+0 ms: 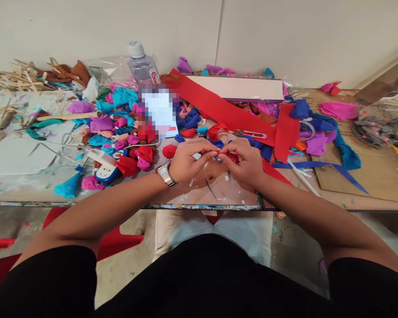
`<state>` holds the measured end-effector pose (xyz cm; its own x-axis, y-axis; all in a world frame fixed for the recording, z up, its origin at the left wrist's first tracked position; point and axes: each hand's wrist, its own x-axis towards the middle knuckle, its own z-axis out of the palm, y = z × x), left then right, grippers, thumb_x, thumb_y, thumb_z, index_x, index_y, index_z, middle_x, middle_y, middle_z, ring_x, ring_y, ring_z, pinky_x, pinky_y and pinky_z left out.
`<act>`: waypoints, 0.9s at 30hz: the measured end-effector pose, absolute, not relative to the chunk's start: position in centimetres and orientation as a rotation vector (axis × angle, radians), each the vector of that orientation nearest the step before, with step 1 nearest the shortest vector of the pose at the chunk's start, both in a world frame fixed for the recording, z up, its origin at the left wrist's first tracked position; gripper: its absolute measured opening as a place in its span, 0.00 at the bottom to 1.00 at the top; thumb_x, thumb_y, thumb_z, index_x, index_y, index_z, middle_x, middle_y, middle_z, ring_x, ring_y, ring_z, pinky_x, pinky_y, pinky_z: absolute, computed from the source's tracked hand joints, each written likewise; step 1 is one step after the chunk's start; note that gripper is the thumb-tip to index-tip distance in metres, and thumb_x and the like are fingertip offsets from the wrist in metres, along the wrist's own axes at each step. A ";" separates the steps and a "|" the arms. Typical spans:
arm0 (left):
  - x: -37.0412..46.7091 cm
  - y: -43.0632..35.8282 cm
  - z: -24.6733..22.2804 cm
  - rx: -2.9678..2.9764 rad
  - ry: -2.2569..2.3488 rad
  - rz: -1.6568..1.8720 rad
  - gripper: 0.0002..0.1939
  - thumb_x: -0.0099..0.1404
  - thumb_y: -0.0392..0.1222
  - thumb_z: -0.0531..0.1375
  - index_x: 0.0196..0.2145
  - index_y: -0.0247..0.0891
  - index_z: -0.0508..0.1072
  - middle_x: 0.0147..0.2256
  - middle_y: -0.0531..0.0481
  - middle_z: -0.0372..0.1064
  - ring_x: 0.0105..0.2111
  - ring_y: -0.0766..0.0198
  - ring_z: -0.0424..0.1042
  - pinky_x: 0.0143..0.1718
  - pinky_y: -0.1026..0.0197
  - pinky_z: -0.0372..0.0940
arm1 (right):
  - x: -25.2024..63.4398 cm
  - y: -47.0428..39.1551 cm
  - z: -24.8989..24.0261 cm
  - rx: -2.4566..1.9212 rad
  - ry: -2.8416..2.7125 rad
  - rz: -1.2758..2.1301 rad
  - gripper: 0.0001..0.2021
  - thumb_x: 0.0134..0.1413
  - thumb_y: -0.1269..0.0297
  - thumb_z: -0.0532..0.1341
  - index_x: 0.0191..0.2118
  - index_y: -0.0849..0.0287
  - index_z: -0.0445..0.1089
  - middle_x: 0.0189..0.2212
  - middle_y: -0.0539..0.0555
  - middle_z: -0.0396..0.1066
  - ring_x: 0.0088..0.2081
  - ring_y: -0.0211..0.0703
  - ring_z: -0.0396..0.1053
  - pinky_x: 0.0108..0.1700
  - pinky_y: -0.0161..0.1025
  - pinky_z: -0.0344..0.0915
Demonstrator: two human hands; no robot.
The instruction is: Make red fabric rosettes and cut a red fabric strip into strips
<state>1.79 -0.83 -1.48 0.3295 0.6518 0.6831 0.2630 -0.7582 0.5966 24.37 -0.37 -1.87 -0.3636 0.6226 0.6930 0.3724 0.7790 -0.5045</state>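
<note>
My left hand (190, 160), with a metal watch (166, 173) on its wrist, pinches a bit of red crepe paper (231, 157) between thumb and forefinger. My right hand (242, 161) grips the same paper from the other side, so the two sets of fingertips nearly meet above the table's front. Most of the piece is hidden by the fingers. A red strip (275, 173) shows beside my right wrist; whether it joins the held piece I cannot tell. Just beyond the hands lie white-handled snips (251, 134) on a long red paper strip (225, 108).
Rolled paper bits (119, 121) in several colours heap up on the left. A water bottle (142, 66), a lit, blurred phone (161, 110) and a blue-white power strip (108, 172) stand or lie there. Green-handled pliers (42, 128) are farther left; cardboard (367, 163) covers the right.
</note>
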 end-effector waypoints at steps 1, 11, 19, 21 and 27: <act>1.8 -0.9 -1.5 2.223 0.815 1.409 0.11 0.77 0.47 0.65 0.43 0.39 0.86 0.39 0.44 0.85 0.39 0.61 0.83 0.43 0.59 0.75 | 24.4 -0.3 -2.0 -0.750 -1.984 0.324 0.05 0.69 0.59 0.69 0.40 0.52 0.78 0.35 0.50 0.84 0.38 0.46 0.79 0.53 0.50 0.71; 1.7 -0.4 -2.0 2.172 0.789 1.408 0.09 0.74 0.45 0.69 0.45 0.41 0.88 0.39 0.45 0.86 0.36 0.63 0.84 0.37 0.62 0.75 | 24.4 0.1 -2.7 -0.829 -1.898 0.418 0.08 0.66 0.55 0.72 0.41 0.51 0.78 0.38 0.51 0.84 0.42 0.50 0.80 0.52 0.51 0.72; 1.9 -0.5 -2.2 2.088 0.830 1.316 0.13 0.77 0.50 0.65 0.43 0.37 0.85 0.36 0.45 0.84 0.32 0.66 0.80 0.34 0.65 0.72 | 24.0 0.2 -2.1 -0.735 -1.924 0.486 0.09 0.68 0.53 0.69 0.40 0.51 0.74 0.40 0.53 0.79 0.46 0.51 0.77 0.55 0.52 0.73; 1.9 -0.6 -2.2 2.022 0.854 1.268 0.16 0.78 0.52 0.64 0.45 0.37 0.83 0.35 0.46 0.83 0.31 0.65 0.80 0.33 0.65 0.72 | 24.0 0.1 -2.0 -0.749 -1.928 0.472 0.10 0.68 0.51 0.69 0.40 0.50 0.74 0.39 0.53 0.79 0.46 0.52 0.78 0.56 0.53 0.73; 2.0 -0.7 -2.0 1.958 0.874 1.221 0.19 0.78 0.56 0.63 0.45 0.36 0.82 0.35 0.45 0.83 0.30 0.64 0.81 0.34 0.63 0.73 | 24.3 -0.2 -1.8 -0.835 -1.948 0.438 0.09 0.67 0.54 0.69 0.39 0.51 0.78 0.36 0.51 0.83 0.39 0.49 0.79 0.48 0.49 0.73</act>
